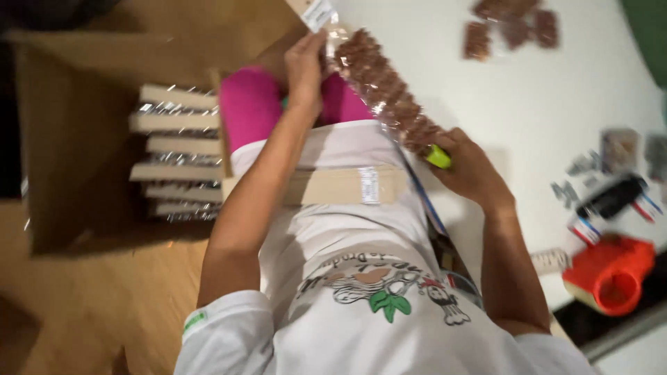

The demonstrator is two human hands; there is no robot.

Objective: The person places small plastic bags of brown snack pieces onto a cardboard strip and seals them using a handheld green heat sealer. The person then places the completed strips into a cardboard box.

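- Hands hold one long clear packet (385, 94) of brown nut-like pieces, stretched slantwise between them above the person's lap.
- Left hand (306, 66) is closed around the packet's upper end, fingers curled over it just below a pale card header (314, 12) at the top.
- Right hand (469, 167) is closed on the packet's lower end and also grips a small bright green object (438, 157); what that object is cannot be told.
- The packet runs from the top centre of the view down towards the right, with its lower part lying over the edge of a white table (542, 104).
- Below the hands, a flat tan cardboard strip (333, 186) with a small white label lies across the person's white shirt (361, 278), which carries a printed picture on its front.
- Pink fabric (250, 104) shows just behind the left forearm.
- To the left, an open brown cardboard box (62, 139) stands on a wooden floor (104, 305); stacked packets with pale card tops (177, 149) fill it in rows.
- On the table, well apart from the hands, more brown packets (511, 28) lie at the far end.
- At the right edge sits an orange tape dispenser (611, 274), with a dark marker-like item (615, 198) and blurred small things near it.
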